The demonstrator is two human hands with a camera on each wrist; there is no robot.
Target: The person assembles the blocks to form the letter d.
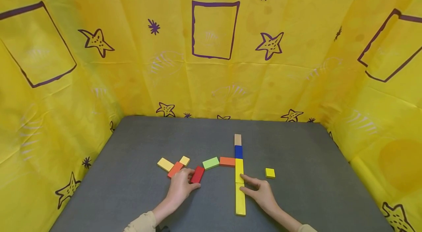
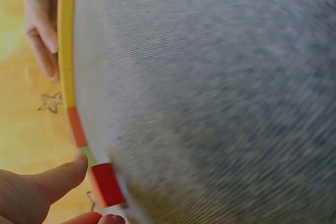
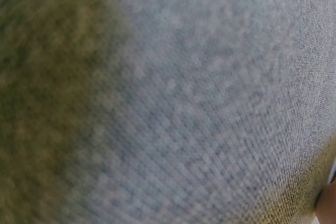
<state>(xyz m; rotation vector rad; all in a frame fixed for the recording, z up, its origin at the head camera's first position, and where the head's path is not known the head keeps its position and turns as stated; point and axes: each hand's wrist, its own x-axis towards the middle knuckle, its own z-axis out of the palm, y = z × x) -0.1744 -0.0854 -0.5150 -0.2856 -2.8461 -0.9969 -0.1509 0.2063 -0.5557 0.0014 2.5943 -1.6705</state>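
Just left of the red block (image 1: 197,175), my left hand (image 1: 179,188) has its thumb and index finger spread around the block's left and near sides. In the left wrist view, that thumb (image 2: 60,182) is beside the red block (image 2: 108,184), with a gap between them. With index finger and thumb extended, my right hand (image 1: 263,193) touches the right edges of two yellow blocks (image 1: 239,169) laid end to end. A blue block (image 1: 239,152) and a plain wood block (image 1: 237,139) continue that column away from me. An orange block (image 1: 227,161) meets its left side, followed by a green block (image 1: 211,163).
By my left hand lie another orange block (image 1: 175,169), a pale yellow block (image 1: 165,164) and a smaller pale one (image 1: 184,160). A small yellow block (image 1: 270,173) sits right of the column. Yellow patterned cloth (image 1: 211,89) surrounds the grey table (image 1: 296,151).
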